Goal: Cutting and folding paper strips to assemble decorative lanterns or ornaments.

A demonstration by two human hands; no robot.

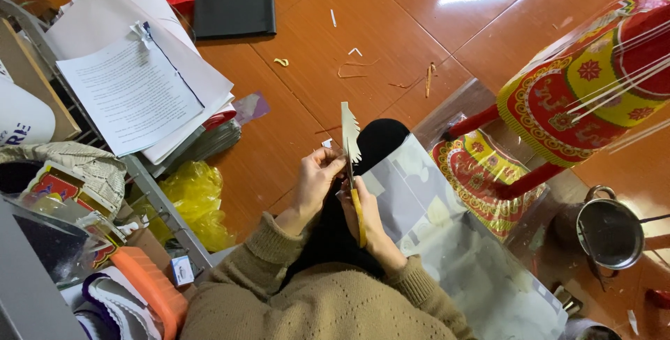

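1. Glossy orange-brown floor tiles fill the head view, strewn with small paper scraps.
2. At the bottom centre, the arms of a person in a tan knitted sweater are seen from above.
3. A white paper cutout with a feathered, serrated edge is held upright just above the lap, between the two hands.
4. The left hand is closed around the lower edge of the cutout, its fingers pinching the paper.
5. The right hand is wrapped around yellow-handled scissors, whose blades are met with the base of the cutout; how far the blades are parted cannot be told.
6. A clear plastic sheet is spread across the lap and floor to the right.
7. A red and yellow ornamented lantern drum is seen at the upper right, with a metal strainer below it.
8. A stack of printed papers is laid on a metal rack at the left, beside a yellow plastic bag.
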